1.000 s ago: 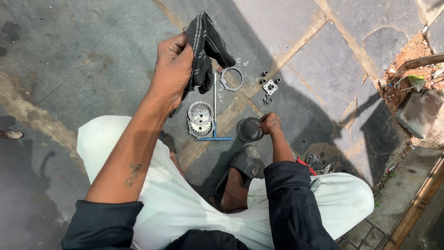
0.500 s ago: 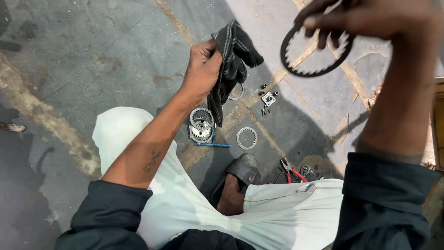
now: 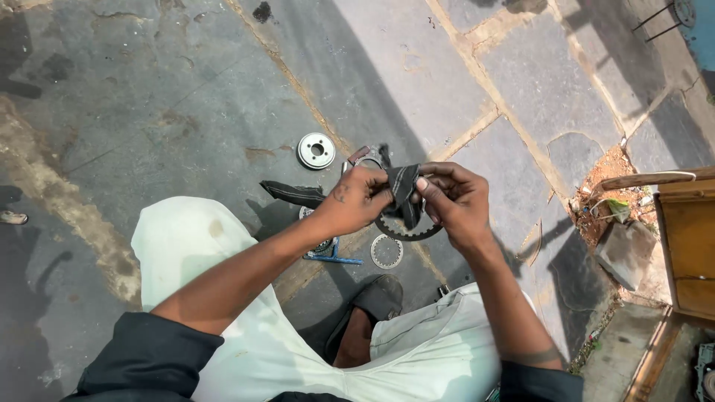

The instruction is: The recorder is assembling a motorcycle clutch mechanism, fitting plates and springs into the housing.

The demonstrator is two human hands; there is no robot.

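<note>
**Wiping a toothed ring with a rag**

Squatting over stone paving [image 3: 186, 97]. Left hand [image 3: 356, 199] clenched on a dark rag [image 3: 402, 186], right hand [image 3: 453, 199] pinching both rag and toothed ring [image 3: 408, 231], held in the air between the knees. Judged mid-wipe: cloth folded over the ring's upper edge. Next probably calls for turning the ring through the cloth while keeping a firm pinch. Below on the ground: a thin plate [image 3: 386, 251], a blue tool [image 3: 334, 258], a round hub [image 3: 316, 150] farther out. Outdoors, part sun, part shade; wooden box [image 3: 689, 246] at right.
</note>
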